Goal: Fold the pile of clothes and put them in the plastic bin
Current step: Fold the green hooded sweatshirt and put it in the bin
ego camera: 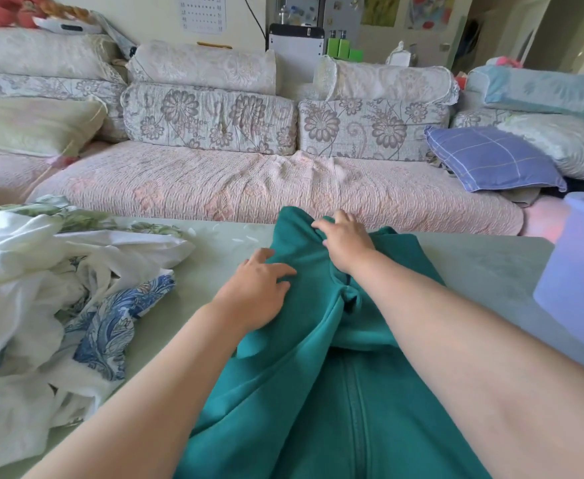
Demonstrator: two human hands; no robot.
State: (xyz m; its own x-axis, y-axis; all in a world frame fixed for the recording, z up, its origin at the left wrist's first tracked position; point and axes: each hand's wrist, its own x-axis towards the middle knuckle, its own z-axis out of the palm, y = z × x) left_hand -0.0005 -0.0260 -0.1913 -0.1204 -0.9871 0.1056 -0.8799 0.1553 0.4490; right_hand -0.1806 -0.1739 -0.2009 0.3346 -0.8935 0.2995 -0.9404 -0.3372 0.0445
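- Head view: the teal jacket (318, 375) lies on the surface (491, 267), running from 6 o'clock up toward the far edge at 12, zip facing up.
- The left hand (259, 292) has its grip apart, with fingers spread flat and pressing the cloth at the jacket's 9 o'clock side.
- The right hand (344, 240) has its grip clamped on a bunch of jacket fabric near the far end.
- The jacket looks like soft, thick fleece: light and limp, not slippery, and likely to bulge at folds. The hem and shoulder seams would give the surest hold.
- The pile of clothes (58, 288) crowds the surface at 9 o'clock, close beside the jacket.
- The plastic bin (581, 271) stands at 3 o'clock, with bare surface between it and the jacket.
- The far edge of the surface sits just past the right hand, with a sofa (249, 188) beyond it.
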